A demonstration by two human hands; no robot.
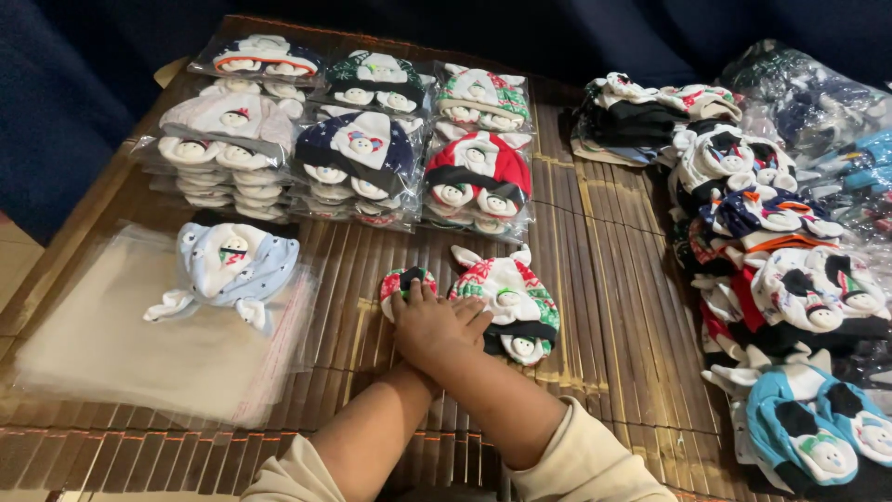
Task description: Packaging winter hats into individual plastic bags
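Note:
My two forearms cross low in the middle of the view, with the hands stacked one over the other. My right hand (423, 321) lies flat on top, its fingers resting on a small red, green and white mitten (401, 279). The fingers of my left hand (476, 318) stick out from under it toward a red, green and white baby hat (511, 293) with snowman faces, and touch its edge. Neither hand grips anything. Both items lie on a brown bamboo mat (595, 260).
A pale blue hat (232, 265) lies on a stack of clear plastic bags (111, 344) at the left. Several bagged hat sets (362, 149) are stacked in rows at the back. A loose pile of hats and mittens (771, 270) fills the right side.

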